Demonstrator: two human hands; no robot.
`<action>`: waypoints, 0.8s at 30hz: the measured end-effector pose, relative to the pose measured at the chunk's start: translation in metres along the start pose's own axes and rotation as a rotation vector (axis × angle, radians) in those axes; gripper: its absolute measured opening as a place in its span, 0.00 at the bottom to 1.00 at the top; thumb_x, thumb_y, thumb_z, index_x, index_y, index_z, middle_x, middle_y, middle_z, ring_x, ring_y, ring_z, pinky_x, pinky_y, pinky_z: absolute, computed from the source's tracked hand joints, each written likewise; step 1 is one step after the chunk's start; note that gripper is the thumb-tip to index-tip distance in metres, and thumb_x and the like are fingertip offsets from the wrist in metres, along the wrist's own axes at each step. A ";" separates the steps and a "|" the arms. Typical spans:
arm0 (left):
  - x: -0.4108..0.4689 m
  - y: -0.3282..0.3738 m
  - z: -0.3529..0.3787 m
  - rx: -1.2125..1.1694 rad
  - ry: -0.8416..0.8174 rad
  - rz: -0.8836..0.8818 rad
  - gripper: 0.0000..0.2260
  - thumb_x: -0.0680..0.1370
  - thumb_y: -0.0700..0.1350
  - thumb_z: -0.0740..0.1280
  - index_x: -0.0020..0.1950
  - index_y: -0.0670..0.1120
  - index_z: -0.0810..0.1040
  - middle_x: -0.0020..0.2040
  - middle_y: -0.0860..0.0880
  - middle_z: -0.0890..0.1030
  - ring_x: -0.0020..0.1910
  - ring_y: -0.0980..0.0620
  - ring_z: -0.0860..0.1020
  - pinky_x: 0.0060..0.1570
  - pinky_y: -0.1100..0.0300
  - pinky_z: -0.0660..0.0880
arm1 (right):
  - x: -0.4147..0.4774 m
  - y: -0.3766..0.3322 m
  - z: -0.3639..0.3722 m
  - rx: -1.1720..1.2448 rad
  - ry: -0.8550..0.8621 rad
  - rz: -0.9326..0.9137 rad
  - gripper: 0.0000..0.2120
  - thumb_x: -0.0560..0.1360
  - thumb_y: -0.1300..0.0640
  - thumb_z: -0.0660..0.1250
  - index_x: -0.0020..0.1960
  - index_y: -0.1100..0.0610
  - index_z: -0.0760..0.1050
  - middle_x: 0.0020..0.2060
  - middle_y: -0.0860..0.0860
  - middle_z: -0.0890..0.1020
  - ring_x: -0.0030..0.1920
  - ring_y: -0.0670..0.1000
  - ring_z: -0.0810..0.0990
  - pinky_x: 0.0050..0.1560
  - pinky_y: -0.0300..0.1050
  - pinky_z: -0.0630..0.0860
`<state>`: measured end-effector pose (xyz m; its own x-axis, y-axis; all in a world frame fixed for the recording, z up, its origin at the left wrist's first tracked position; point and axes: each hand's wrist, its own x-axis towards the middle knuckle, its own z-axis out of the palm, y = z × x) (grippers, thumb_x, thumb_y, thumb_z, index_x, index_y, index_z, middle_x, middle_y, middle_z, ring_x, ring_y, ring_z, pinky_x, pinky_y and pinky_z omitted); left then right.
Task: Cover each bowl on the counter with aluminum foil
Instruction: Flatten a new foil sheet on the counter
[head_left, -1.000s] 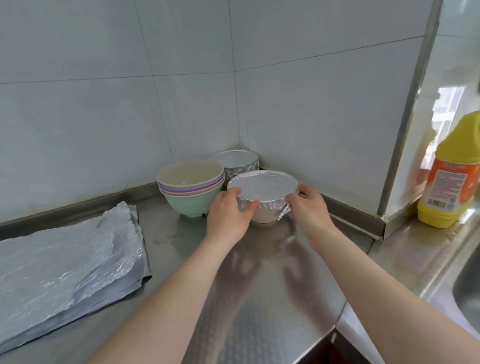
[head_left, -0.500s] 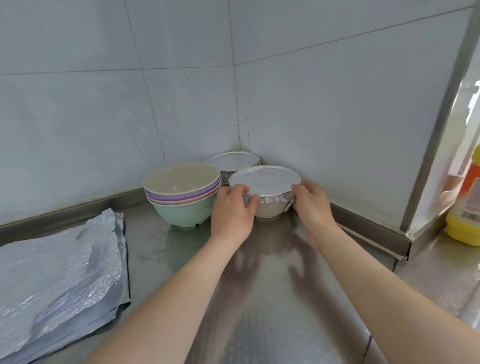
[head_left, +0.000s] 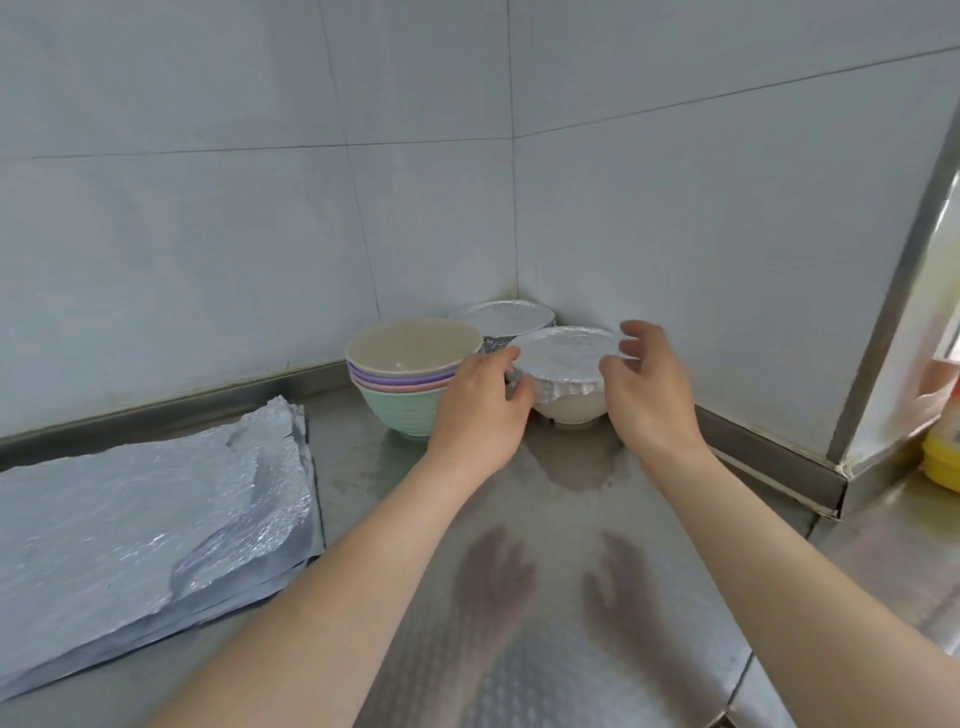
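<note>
The round white bowl (head_left: 569, 409), capped with a crimped sheet of aluminium foil (head_left: 566, 348), is standing near the far corner of the stainless-steel tabletop (head_left: 545, 649), close to the right-hand wall. The left hand (head_left: 480, 415) is holding the bowl's left side. Its fingers (head_left: 506, 359) are curling over the foil rim while the thumb is pressing on the crimped skirt below. The right hand (head_left: 652, 400) is hovering at the bowl's right side with fingers (head_left: 636, 330) spread and relaxed, gripping nothing. Whether its thumb is touching the foil cannot be determined. A second foil-covered bowl (head_left: 501, 316) is sitting just behind, in the corner itself. A stack of four uncovered bowls (head_left: 410, 353), beige on purple, pink and green, is standing just beside the left hand. A pile of flat silver foil sheets (head_left: 145, 519) is lying at the tabletop's left edge. A yellow plastic bottle (head_left: 943, 460) is partly showing at the right edge.
</note>
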<state>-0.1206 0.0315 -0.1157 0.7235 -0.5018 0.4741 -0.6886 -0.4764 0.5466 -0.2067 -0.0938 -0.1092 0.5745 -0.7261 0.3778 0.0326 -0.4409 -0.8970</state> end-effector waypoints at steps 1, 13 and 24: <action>-0.009 0.000 -0.016 -0.010 0.039 0.015 0.15 0.80 0.48 0.61 0.66 0.49 0.76 0.59 0.48 0.78 0.57 0.49 0.76 0.54 0.57 0.70 | -0.008 -0.012 0.002 0.006 -0.034 -0.040 0.19 0.77 0.62 0.58 0.67 0.54 0.68 0.54 0.49 0.77 0.52 0.51 0.76 0.53 0.46 0.72; -0.119 -0.059 -0.187 0.021 0.085 -0.261 0.09 0.75 0.40 0.65 0.46 0.51 0.84 0.38 0.57 0.83 0.41 0.57 0.81 0.45 0.63 0.75 | -0.115 -0.097 0.076 -0.238 -0.633 -0.184 0.14 0.77 0.61 0.60 0.60 0.55 0.78 0.50 0.49 0.82 0.48 0.49 0.79 0.47 0.37 0.75; -0.179 -0.179 -0.190 0.520 -0.198 -0.524 0.36 0.67 0.74 0.59 0.64 0.49 0.70 0.62 0.50 0.74 0.63 0.44 0.71 0.59 0.46 0.71 | -0.191 -0.084 0.179 -0.628 -0.910 -0.356 0.24 0.80 0.56 0.53 0.76 0.48 0.57 0.70 0.47 0.67 0.75 0.49 0.53 0.67 0.60 0.58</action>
<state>-0.1178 0.3438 -0.1668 0.9736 -0.2129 0.0827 -0.2270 -0.9420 0.2471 -0.1726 0.1759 -0.1473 0.9983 0.0270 0.0520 0.0458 -0.9132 -0.4050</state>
